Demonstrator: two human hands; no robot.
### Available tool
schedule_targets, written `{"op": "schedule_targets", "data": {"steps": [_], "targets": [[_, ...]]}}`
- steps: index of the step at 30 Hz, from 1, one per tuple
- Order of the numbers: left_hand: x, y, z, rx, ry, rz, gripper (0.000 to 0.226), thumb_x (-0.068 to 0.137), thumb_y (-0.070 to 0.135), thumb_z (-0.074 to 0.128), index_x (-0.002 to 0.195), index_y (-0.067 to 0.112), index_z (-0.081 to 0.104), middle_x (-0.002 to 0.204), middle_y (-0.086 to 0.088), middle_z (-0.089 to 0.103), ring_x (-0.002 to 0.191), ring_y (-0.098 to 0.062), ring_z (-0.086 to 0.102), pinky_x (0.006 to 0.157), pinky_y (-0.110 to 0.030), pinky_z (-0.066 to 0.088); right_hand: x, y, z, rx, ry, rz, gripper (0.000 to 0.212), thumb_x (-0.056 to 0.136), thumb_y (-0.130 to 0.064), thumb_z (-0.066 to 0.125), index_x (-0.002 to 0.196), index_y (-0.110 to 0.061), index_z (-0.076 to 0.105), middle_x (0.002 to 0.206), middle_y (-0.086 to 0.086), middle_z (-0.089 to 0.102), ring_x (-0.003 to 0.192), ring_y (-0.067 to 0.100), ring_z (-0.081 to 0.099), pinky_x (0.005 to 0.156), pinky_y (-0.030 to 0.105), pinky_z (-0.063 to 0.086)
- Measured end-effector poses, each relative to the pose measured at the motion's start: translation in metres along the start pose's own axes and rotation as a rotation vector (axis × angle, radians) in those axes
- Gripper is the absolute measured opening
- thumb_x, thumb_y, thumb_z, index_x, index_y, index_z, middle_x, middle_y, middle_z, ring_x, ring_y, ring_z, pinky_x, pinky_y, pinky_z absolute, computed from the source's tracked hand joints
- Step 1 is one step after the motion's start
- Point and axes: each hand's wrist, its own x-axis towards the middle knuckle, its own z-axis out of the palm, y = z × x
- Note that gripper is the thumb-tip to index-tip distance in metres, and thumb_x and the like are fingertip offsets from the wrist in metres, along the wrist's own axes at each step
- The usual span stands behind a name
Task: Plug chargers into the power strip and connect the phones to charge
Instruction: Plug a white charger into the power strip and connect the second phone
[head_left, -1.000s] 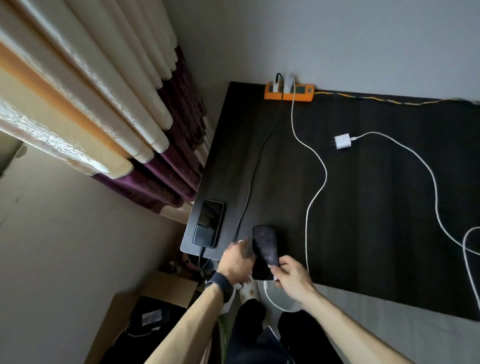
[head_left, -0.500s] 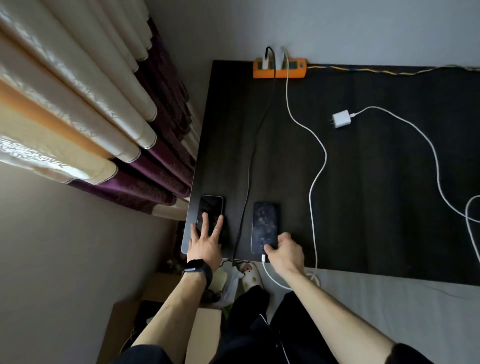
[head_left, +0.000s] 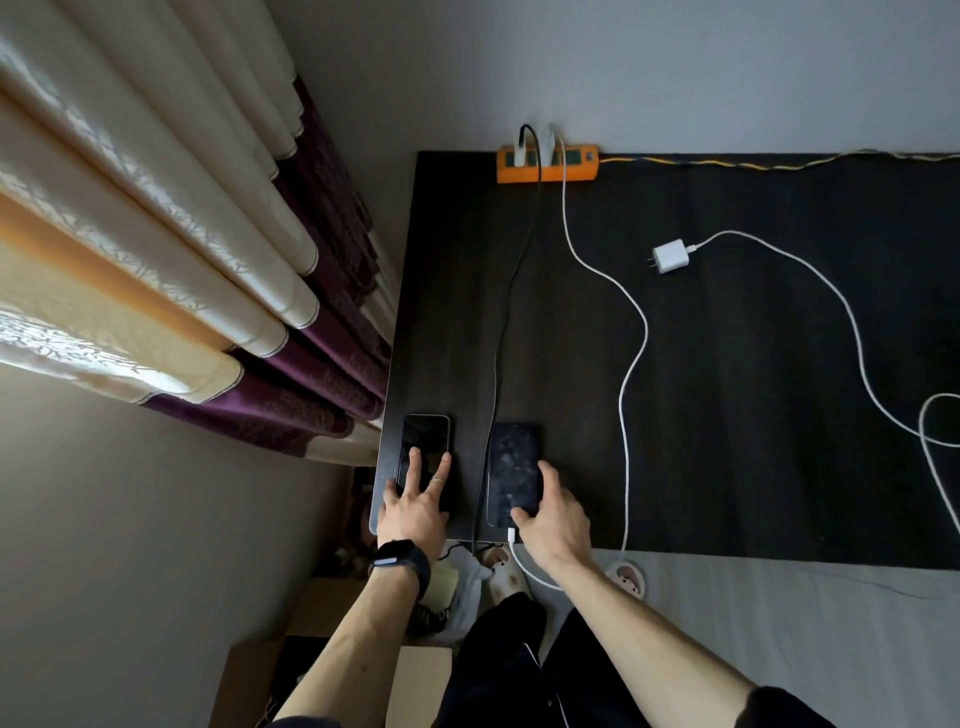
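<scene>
Two dark phones lie flat near the front left corner of the black table (head_left: 727, 467). My left hand (head_left: 415, 506) rests on the left phone (head_left: 427, 441) with fingers spread. My right hand (head_left: 553, 514) touches the lower right edge of the right phone (head_left: 511, 462), whose bottom port holds a white cable (head_left: 631, 364). An orange power strip (head_left: 548, 165) at the table's back edge carries two plugged chargers, with a black cable (head_left: 511, 291) and the white cable running forward. A loose white charger (head_left: 670, 258) lies unplugged at the right.
Cream and purple curtains (head_left: 208, 270) hang left of the table. The loose charger's white cable (head_left: 852, 343) loops across the right side. Cardboard boxes (head_left: 332, 660) and clutter sit on the floor below the front edge. A grey surface (head_left: 779, 613) lies in front.
The right phone was held up in both hands and now lies flat on the table. My left hand has moved over onto the left phone; my right hand stays at the right phone's lower end.
</scene>
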Motion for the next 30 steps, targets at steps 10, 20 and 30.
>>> {"op": "schedule_targets", "data": {"steps": [10,20,30], "targets": [[-0.002,-0.002,0.002,0.019,0.016,0.001,0.076,0.098,0.051,0.045,0.153,0.051,-0.006,0.167,0.001,-0.013,0.148,-0.041,0.018,0.116,-0.049,0.032,0.005,0.002,-0.006,-0.054,0.043,0.005,0.064,0.088,-0.056,0.061,0.142,-0.027,0.044,0.124,0.002,0.064,0.112,0.026,0.063,0.087,0.036,0.051],[-0.002,0.003,-0.001,0.0,-0.008,-0.008,0.082,0.095,0.054,0.05,0.153,0.051,-0.008,0.166,0.002,-0.018,0.149,-0.043,0.011,0.115,-0.052,0.034,0.016,0.059,-0.035,-0.175,0.147,0.037,0.053,0.096,-0.02,0.054,0.145,-0.02,0.036,0.132,0.01,0.05,0.11,0.034,0.061,0.087,0.042,0.051],[-0.006,0.006,-0.002,0.033,-0.014,-0.01,0.084,0.094,0.053,0.05,0.153,0.049,-0.01,0.166,0.001,-0.019,0.15,-0.042,0.009,0.115,-0.05,0.032,-0.007,0.026,-0.001,-0.252,-0.138,-0.291,0.057,0.096,-0.014,0.053,0.15,-0.023,0.036,0.13,0.005,0.059,0.116,0.026,0.06,0.099,0.036,0.046]]}}
